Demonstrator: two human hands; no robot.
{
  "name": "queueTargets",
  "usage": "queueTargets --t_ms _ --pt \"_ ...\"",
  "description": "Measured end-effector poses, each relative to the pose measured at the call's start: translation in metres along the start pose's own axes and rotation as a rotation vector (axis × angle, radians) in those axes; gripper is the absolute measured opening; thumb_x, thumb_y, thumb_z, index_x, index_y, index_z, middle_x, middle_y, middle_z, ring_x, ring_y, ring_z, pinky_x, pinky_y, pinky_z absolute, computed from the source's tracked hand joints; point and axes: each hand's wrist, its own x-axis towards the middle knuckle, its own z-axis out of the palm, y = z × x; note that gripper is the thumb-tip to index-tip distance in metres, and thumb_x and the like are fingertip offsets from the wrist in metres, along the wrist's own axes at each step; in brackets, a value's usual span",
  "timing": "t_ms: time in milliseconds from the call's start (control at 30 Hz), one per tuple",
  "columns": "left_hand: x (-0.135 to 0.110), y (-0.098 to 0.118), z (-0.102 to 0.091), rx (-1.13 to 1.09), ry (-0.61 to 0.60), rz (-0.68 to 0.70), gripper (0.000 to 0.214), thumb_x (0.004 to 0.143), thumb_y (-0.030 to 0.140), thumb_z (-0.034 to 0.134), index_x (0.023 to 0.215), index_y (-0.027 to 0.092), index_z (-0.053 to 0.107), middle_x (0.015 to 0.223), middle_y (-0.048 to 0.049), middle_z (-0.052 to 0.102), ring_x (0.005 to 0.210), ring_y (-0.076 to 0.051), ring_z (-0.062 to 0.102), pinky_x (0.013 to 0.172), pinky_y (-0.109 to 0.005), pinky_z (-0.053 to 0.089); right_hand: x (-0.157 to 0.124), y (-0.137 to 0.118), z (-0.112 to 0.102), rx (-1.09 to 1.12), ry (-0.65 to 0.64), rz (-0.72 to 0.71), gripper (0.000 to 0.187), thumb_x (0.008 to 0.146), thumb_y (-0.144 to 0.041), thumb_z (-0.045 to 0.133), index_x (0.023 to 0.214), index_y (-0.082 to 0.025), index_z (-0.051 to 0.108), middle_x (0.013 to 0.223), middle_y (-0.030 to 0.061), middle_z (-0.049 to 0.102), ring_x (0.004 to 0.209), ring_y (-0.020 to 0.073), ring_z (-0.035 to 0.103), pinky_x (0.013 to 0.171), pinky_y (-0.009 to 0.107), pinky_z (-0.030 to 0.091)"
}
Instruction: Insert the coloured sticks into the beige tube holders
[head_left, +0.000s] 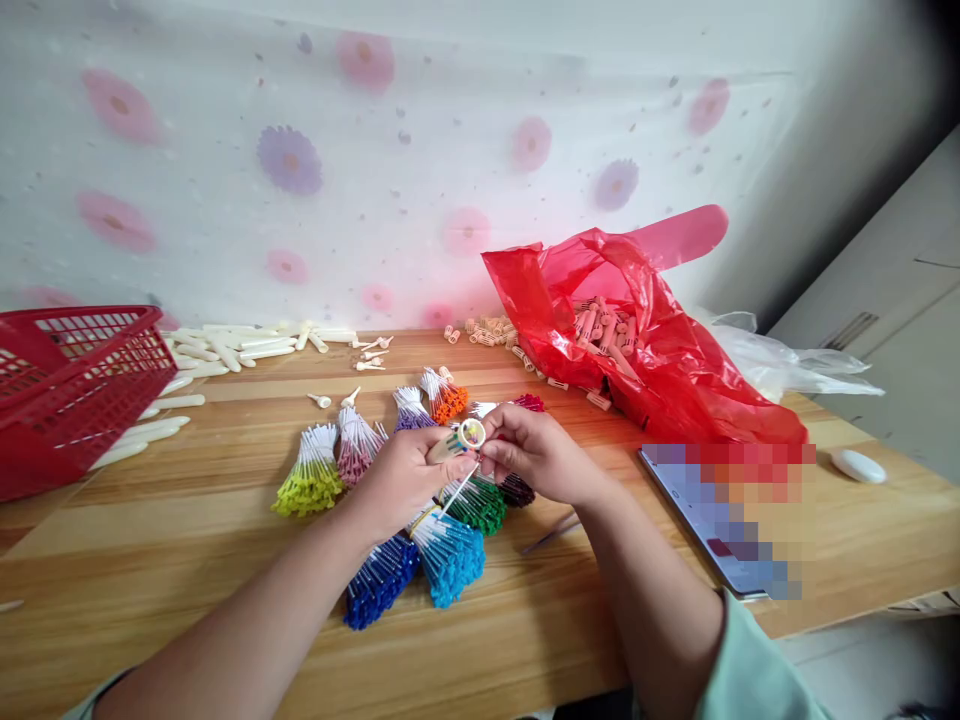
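Observation:
My left hand (409,468) is closed around a short cream pen barrel (444,450), its round mouth tilted up towards me. Coloured ends show inside that mouth. Close beside the barrel, my right hand (544,455) pinches a thin white pen refill (459,490) that slants down to the left. Below the hands lie banded bundles of refills: light blue (450,555), dark blue (382,580) and green (480,505). A yellow bundle (307,475), a pink bundle (358,447) and an orange bundle (446,397) lie further left and behind. My right hand partly hides a dark red bundle (517,490).
A red plastic basket (82,390) stands at the left, with cream tubes (225,347) beside it. Small cream cone tips (369,357) lie at the back. A red bag (660,370) holds peach-coloured clips (604,325). A tablet (705,530) and white mouse (859,466) are right.

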Motion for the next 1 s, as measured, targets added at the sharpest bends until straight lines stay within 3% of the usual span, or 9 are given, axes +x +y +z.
queueTargets --t_ms 100,267,400,600,700,767,867,1000 --pt "-0.001 0.002 0.002 -0.088 -0.013 -0.021 0.019 0.074 0.033 0.067 0.075 0.014 0.065 0.071 -0.0008 0.067 0.069 -0.016 0.060 0.064 -0.027 0.046 0.000 0.001 0.007 0.086 0.030 -0.064 0.014 0.085 -0.029 0.057 0.083 -0.018 0.049 0.064 -0.0036 0.056 0.053 0.0071 0.052 0.053 0.020 0.045" --pt "-0.005 0.011 0.002 -0.103 0.101 0.005 0.018 0.073 0.029 0.065 0.063 0.015 0.061 0.060 0.0022 0.058 0.060 -0.012 0.052 0.059 -0.024 0.041 -0.003 0.001 0.006 0.222 0.065 -0.085 0.024 0.079 -0.030 0.067 0.095 -0.018 0.054 0.070 -0.0021 0.061 0.061 0.0089 0.060 0.060 0.022 0.050" --pt "-0.008 0.010 0.000 -0.228 0.029 0.071 0.019 0.079 0.031 0.062 0.068 0.015 0.063 0.061 0.0015 0.057 0.061 -0.011 0.050 0.061 -0.024 0.040 -0.007 -0.005 0.003 0.314 0.031 -0.114 0.019 0.084 -0.032 0.063 0.098 -0.019 0.061 0.074 0.0004 0.067 0.068 0.0100 0.065 0.069 0.024 0.053" --pt "-0.009 0.004 0.002 -0.306 -0.068 0.133 0.026 0.081 0.038 0.063 0.067 0.015 0.061 0.061 0.0014 0.057 0.060 -0.010 0.050 0.060 -0.024 0.040 -0.004 -0.008 0.005 0.138 0.172 -0.290 0.006 0.082 -0.022 0.064 0.086 -0.019 0.068 0.077 0.0010 0.067 0.073 0.0108 0.063 0.069 0.025 0.051" --pt "-0.006 0.001 0.000 -0.208 0.015 0.199 0.025 0.079 0.040 0.065 0.073 0.016 0.064 0.068 -0.0006 0.062 0.065 -0.013 0.055 0.063 -0.025 0.042 -0.005 -0.011 0.004 0.114 0.235 -0.344 0.003 0.081 -0.019 0.065 0.079 -0.017 0.067 0.074 0.0011 0.066 0.070 0.0118 0.062 0.067 0.026 0.051" --pt "-0.005 0.001 -0.003 -0.093 0.110 0.250 0.023 0.076 0.038 0.069 0.075 0.015 0.067 0.071 -0.0021 0.064 0.068 -0.015 0.057 0.064 -0.026 0.043 -0.012 -0.021 0.002 0.193 0.329 -0.387 0.004 0.081 -0.019 0.065 0.078 -0.018 0.066 0.072 0.0007 0.067 0.065 0.0119 0.062 0.061 0.027 0.052" --pt "-0.006 0.003 -0.010 0.008 0.205 0.356 0.023 0.076 0.038 0.070 0.075 0.015 0.067 0.072 -0.0028 0.064 0.067 -0.015 0.058 0.062 -0.026 0.043 -0.033 -0.048 0.007 0.223 0.545 -0.559 0.004 0.083 -0.018 0.063 0.084 -0.020 0.066 0.075 0.0011 0.068 0.061 0.0136 0.064 0.055 0.028 0.053" --pt "-0.009 0.006 -0.015 0.023 0.242 0.535 0.023 0.081 0.037 0.065 0.072 0.015 0.066 0.069 -0.0015 0.060 0.066 -0.014 0.055 0.063 -0.026 0.043 -0.065 -0.090 0.038 -0.219 0.833 -0.744 0.009 0.082 -0.014 0.063 0.088 -0.019 0.068 0.075 0.0035 0.069 0.068 0.0179 0.067 0.059 0.032 0.056"
